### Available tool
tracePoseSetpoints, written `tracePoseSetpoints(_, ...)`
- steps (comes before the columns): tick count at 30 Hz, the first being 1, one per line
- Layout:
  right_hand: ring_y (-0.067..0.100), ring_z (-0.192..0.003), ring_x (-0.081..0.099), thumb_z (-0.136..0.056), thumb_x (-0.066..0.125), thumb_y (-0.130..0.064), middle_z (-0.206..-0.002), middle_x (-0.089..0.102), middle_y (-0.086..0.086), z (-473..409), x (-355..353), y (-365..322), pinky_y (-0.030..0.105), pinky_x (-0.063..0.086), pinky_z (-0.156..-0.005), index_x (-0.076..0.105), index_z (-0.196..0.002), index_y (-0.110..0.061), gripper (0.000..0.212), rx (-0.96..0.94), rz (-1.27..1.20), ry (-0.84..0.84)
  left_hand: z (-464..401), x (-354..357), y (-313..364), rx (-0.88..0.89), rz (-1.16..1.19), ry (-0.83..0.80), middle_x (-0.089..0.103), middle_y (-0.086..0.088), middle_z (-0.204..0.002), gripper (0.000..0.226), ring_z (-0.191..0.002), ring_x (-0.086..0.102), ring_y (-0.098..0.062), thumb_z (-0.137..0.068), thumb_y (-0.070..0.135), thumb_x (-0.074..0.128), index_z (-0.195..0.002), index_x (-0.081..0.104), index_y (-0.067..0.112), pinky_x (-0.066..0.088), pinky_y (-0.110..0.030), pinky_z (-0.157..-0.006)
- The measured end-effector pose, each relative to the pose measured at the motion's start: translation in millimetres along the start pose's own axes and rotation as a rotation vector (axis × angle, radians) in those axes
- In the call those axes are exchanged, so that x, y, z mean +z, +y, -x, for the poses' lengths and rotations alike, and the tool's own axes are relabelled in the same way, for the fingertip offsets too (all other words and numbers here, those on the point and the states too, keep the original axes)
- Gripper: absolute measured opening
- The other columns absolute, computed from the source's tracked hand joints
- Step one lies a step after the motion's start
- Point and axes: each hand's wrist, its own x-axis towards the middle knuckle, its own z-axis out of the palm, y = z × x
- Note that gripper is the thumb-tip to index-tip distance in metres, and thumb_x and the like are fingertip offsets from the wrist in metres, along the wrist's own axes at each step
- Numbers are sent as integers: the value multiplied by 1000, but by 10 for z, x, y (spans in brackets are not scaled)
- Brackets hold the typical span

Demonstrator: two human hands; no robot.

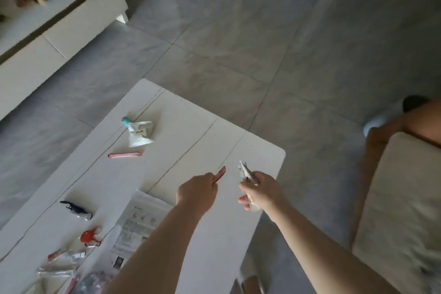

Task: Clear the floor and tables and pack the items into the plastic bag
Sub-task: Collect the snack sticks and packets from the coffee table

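Observation:
I look down on a white low table [195, 126]. My left hand [198, 192] is closed around a small pink strip [220, 174] that sticks out past its fingers. My right hand [261, 190] grips a crumpled whitish wrapper [245, 170] near the table's right edge. Farther back on the table lie a white squeezed pouch with a teal cap [139, 133] and a pink stick [124, 154]. At the near left are a black item [76, 209], a red and white toy [89, 236], a printed leaflet [138, 224] and clear plastic packaging [62, 262].
Grey tiled floor [238, 43] surrounds the table. A white cabinet [47, 38] with dark items on top stands at the upper left. A beige cushion [401, 210] and another person's leg with a white shoe [374, 123] are at the right.

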Motion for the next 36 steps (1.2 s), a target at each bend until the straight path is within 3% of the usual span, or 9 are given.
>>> tracePoseSetpoints(9,8,-40,62,-85,62,-9,-64,59,6,858,-1506,637,25,50,-43,54,-83,-12,8,66,-286,292,561,138,1810,261,-24,-122,70,-7,-94,44,-85,70,-28,-98,53,28,-90,53,17,53,-33,-78)
tracePoseSetpoints(12,6,-34,57,-88,58,-9,-62,55,5,1144,-2043,959,20,45,-36,54,-85,-13,7,90,-390,406,751,404,2487,362,87,-226,69,-15,-92,25,-84,69,-33,-99,34,40,-95,54,14,57,-38,-75)
tracePoseSetpoints(14,11,-39,57,-90,56,-8,-64,53,5,1384,-2385,1210,18,42,-36,53,-84,-14,8,105,-483,487,923,627,2920,382,241,-331,62,-14,-75,14,-63,63,-31,-98,20,44,-88,52,13,51,-34,-59)
tracePoseSetpoints(18,21,-56,61,-89,53,-10,-73,61,8,1877,-3033,1788,25,48,-48,58,-90,-10,6,189,-595,653,1349,1128,3735,399,333,-494,52,-4,-65,21,-48,50,-17,-97,10,43,-79,52,18,39,-21,-43)
tracePoseSetpoints(23,20,-60,60,-91,52,-11,-81,60,9,2358,-3669,2478,26,49,-53,53,-100,-9,9,252,-638,787,1887,1665,4551,404,364,-607,55,-8,-74,22,-52,53,-18,-92,2,36,-91,55,13,42,-24,-44)
tracePoseSetpoints(26,13,-62,59,-89,54,-7,-81,61,4,2569,-3928,2801,23,47,-51,57,-111,-4,22,278,-519,858,2123,1877,4880,447,283,-613,58,-14,-92,34,-67,60,-25,-91,0,32,-121,47,7,50,-31,-53)
tracePoseSetpoints(30,25,-88,63,-92,50,-8,-85,61,5,2698,-4131,3051,41,56,-84,56,-121,-5,30,298,-473,887,2278,2107,5162,532,120,-543,59,-16,-114,35,-102,64,-32,-92,2,42,-125,44,11,56,-45,-86)
tracePoseSetpoints(33,27,-88,62,-94,50,-16,-83,58,3,2725,-4220,3200,50,55,-87,50,-129,-10,36,294,-537,885,2341,2224,5280,563,100,-557,59,-3,-98,16,-87,63,-25,-87,6,50,-100,46,15,57,-45,-83)
tracePoseSetpoints(36,18,-78,56,-93,50,-14,-94,56,5,2726,-4261,3320,44,55,-88,46,-134,-14,41,358,-510,849,2409,2312,5324,605,77,-571,56,-1,-100,40,-87,60,-22,-87,13,58,-125,47,13,52,-36,-75)
